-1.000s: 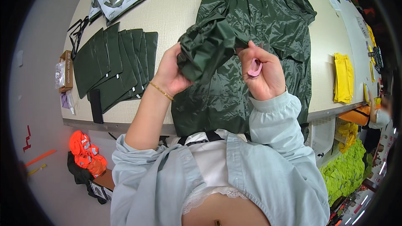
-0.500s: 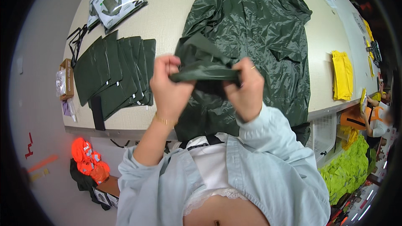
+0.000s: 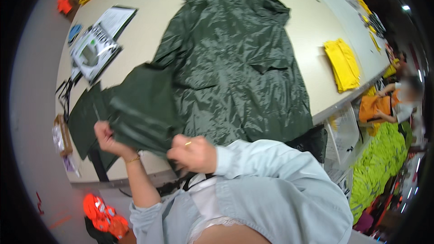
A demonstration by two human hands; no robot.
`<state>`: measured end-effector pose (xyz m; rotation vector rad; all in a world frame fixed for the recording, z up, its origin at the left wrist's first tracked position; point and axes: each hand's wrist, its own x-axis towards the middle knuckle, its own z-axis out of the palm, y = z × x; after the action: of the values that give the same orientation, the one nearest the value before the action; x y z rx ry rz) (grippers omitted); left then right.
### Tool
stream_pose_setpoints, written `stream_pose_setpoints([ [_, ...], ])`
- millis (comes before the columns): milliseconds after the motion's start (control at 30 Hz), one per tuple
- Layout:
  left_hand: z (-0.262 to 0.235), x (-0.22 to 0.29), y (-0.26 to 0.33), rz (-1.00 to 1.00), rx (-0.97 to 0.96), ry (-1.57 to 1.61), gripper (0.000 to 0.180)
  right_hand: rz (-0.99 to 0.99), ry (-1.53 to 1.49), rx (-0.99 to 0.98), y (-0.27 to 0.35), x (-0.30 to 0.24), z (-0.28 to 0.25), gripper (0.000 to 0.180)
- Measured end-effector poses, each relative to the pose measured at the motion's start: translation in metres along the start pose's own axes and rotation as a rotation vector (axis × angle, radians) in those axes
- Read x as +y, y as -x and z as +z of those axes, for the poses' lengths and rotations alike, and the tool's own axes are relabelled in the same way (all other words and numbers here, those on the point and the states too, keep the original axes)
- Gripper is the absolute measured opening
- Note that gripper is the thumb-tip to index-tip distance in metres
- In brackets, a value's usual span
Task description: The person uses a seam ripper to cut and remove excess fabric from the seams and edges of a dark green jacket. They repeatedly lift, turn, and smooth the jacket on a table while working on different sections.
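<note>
A dark green fabric piece [image 3: 143, 110] is spread between my two hands, its matte side up and its lower edge pulled taut. My left hand [image 3: 109, 139] grips its lower left corner, fingers curled. My right hand [image 3: 194, 154], a ring on one finger, is closed at its lower right corner. Beneath and left of the held piece lie similar dark green pieces [image 3: 80, 124], partly covered by it. A shiny dark green raincoat [image 3: 226, 58] lies front up on the table, reaching under the piece's right edge.
Printed clear packages [image 3: 92, 52] lie on the table [image 3: 149, 22] at the left, near a small cardboard box [image 3: 64, 134]. Folded yellow garments [image 3: 342, 64] lie at the right edge. Beyond are a white crate [image 3: 339, 133], a lime-green heap [image 3: 379, 165] and a person in orange [image 3: 377, 107].
The green piece went from bunched up over the raincoat to spread out at the left. Both hands moved left and lower with it, and the view turned and shifted.
</note>
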<state>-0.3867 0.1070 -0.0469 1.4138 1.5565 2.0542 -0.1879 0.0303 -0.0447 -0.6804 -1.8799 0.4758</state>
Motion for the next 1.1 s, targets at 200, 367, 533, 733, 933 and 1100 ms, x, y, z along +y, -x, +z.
stream_pose_setpoints([
  [200,-0.049,-0.062,-0.023,0.344,0.158,-0.63,0.026,0.283,0.121,-0.166,0.022,0.045,-0.057,0.05],
  [367,-0.098,-0.084,-0.029,0.233,-0.253,-1.096,0.024,0.69,0.726,0.152,0.105,0.165,-0.205,0.04],
  [533,-0.068,-0.068,0.042,-0.05,-1.086,-0.839,0.039,0.988,0.74,-0.382,0.187,0.203,-0.262,0.026],
  [733,0.019,0.003,0.051,-0.223,-0.922,-1.657,0.02,0.996,0.454,0.658,0.129,0.367,-0.411,0.025],
  [933,0.088,0.032,0.089,0.085,-0.835,-0.862,0.01,1.238,-0.262,1.22,0.054,0.478,-0.478,0.051],
  [1100,0.149,0.05,0.094,0.119,-1.085,-0.833,0.01,0.917,-0.648,1.222,0.023,0.503,-0.476,0.047],
])
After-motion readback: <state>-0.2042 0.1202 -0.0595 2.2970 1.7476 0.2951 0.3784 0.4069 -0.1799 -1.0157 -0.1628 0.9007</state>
